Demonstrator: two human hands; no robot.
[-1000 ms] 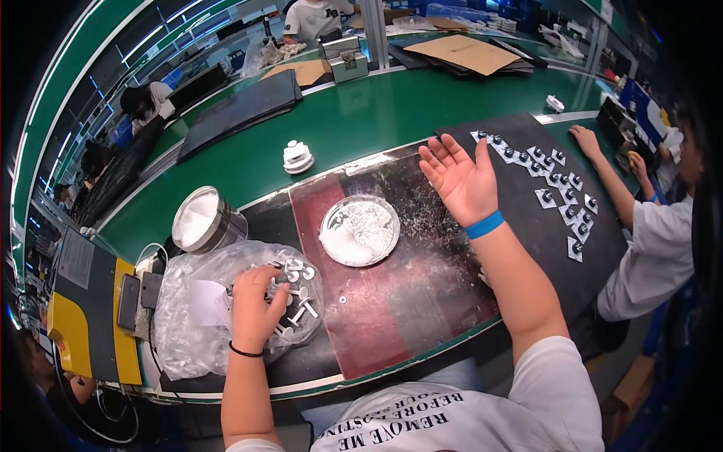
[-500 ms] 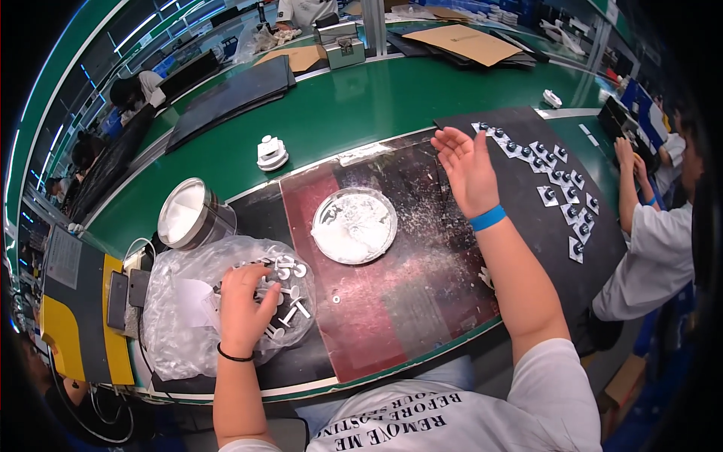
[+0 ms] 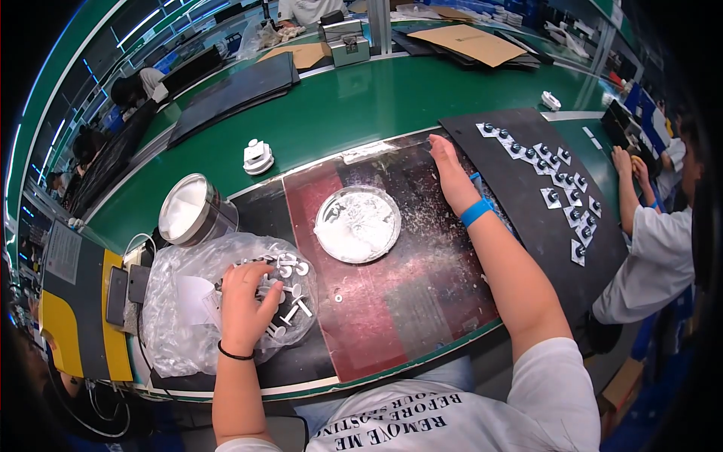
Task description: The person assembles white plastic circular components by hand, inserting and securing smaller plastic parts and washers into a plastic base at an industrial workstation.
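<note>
Left hand [image 3: 242, 301] over a bag [image 3: 177, 331] of pins [image 3: 297, 290], white matter [image 3: 355, 227] in a round dish [image 3: 398, 235]

I take the round dish as the centre of the clock. Most to the left, a little past 8 o'clock, there is a yellow and dark grey machine [image 3: 83, 313]. Next to it, at 8 o'clock, lies the clear, crumpled plastic bag with a white paper [image 3: 197, 300] on it. The pins, pale and with flat round heads, are heaped together in its right end; I cannot tell if plastic covers all of them. At 9 o'clock, just behind the bag, a clear round tub [image 3: 223, 218] holds a white filling [image 3: 183, 207], seen through its wide mouth.

The left hand is also at 8 o'clock, above the pins. Its fingers are slightly bent and the thumb stands apart from them, so the hand is open; if the fingertips touch a pin, I cannot tell. At 10 o'clock a white fitting [image 3: 257, 158] stands on the green table [image 3: 354, 105]. Between 6 and 7 o'clock lies a small white ring [image 3: 338, 299].

The dish itself is shallow. Its white matter spreads almost to the rim, smoother at the left and with marks elsewhere.

The right hand [image 3: 451, 175] is at 2 o'clock, turned on its edge. Its fingers are partly hidden, and I cannot tell if they are closed or hold something. Between 2 and 3 o'clock, a black sheet [image 3: 520, 241] carries many white diamond-shaped pieces [image 3: 578, 251] with dark round centres.
</note>
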